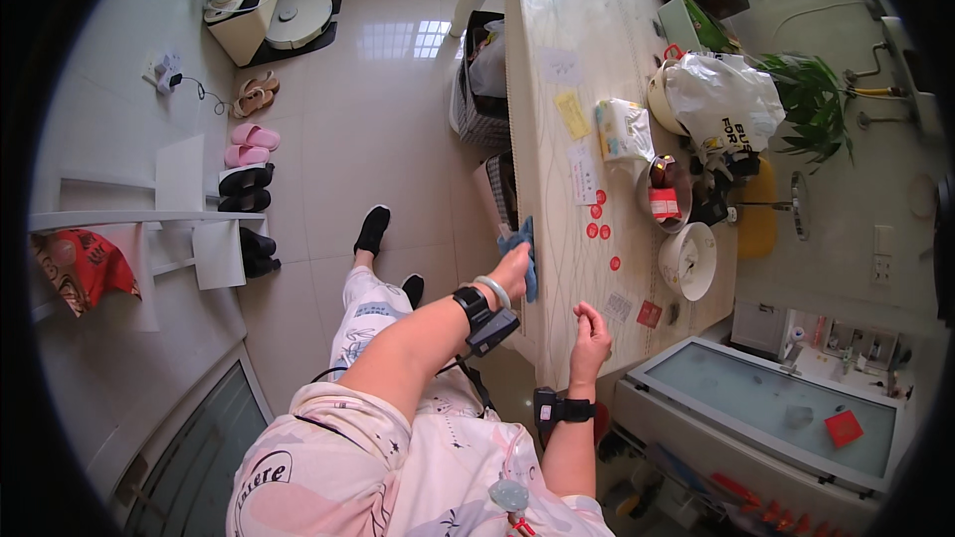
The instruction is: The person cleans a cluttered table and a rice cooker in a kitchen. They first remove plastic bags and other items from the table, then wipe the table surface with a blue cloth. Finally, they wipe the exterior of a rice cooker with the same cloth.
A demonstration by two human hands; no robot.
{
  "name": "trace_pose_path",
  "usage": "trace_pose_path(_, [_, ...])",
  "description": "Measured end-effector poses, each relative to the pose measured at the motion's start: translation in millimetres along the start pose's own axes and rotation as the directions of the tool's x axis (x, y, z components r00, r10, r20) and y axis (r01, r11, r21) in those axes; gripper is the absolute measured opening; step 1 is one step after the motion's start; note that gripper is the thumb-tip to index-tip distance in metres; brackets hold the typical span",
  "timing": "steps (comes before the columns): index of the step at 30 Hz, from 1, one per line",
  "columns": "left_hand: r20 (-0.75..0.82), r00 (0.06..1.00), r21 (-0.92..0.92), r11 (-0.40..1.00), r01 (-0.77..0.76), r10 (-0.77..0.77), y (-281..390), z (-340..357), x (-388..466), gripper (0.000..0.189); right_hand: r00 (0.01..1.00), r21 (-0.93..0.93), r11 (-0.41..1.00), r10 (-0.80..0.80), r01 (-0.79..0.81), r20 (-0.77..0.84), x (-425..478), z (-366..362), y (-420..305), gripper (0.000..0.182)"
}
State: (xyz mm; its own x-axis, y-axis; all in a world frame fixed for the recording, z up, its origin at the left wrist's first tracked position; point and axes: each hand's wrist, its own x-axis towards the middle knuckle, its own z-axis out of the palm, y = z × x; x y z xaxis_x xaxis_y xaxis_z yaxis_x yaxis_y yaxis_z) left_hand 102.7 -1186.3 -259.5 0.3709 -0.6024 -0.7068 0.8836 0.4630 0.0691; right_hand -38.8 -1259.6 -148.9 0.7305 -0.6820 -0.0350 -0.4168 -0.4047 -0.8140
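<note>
My left hand (512, 271), with a pale bangle and a black wrist device, holds a blue cloth (530, 261) against the near edge of a long cream table (567, 343). Part of the cloth is hidden behind the fingers. My right hand (591, 337) is raised over the table's corner, fingers curled together, with no object visible in it. Beyond it lie a red square card (649, 314) and a printed square code. Several round red stickers (600, 232) dot the table top near a white paper sheet (583, 174).
On the table stand a white bowl (688, 262), a metal bowl (665, 195) with red packets, a tissue pack (624, 130) and a white plastic bag (720, 98). Baskets (485, 115) sit under the table. Shoes line the opposite wall, near a robot vacuum (299, 18).
</note>
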Motion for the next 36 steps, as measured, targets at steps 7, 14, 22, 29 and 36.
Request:
trace_pose_path(7, [0.03, 0.941, 0.137, 0.932, -0.337, 0.336, 54, -16, 9, 0.037, 0.998, 0.059, 0.996, 0.059, -0.059, 0.01, -4, 1, -10, 0.019])
trace_pose_path(14, [-0.086, 0.925, 0.029, 0.929, -0.368, 0.369, 41, -29, 5, 0.031, 0.996, 0.051, 0.996, 0.077, -0.079, 0.039, -1, 7, -4, 0.019])
trace_pose_path(22, [-0.085, 0.969, 0.388, 0.888, 0.248, -0.234, -53, -20, -40, 0.033, 0.994, 0.059, 0.995, 0.07, -0.076, 0.088, 12, 24, -12, 0.019])
trace_pose_path(29, [-0.022, 0.998, 0.129, 0.989, 0.066, -0.064, -20, -19, 14, 0.022, 0.993, 0.032, 0.997, 0.062, -0.066, 0.101, 28, 34, -26, 0.019])
trace_pose_path(36, [0.021, 0.984, 0.16, 0.971, -0.177, 0.176, 75, 22, 43, 0.026, 0.991, 0.046, 0.992, 0.118, -0.121, 0.066, 42, 47, -35, 0.017])
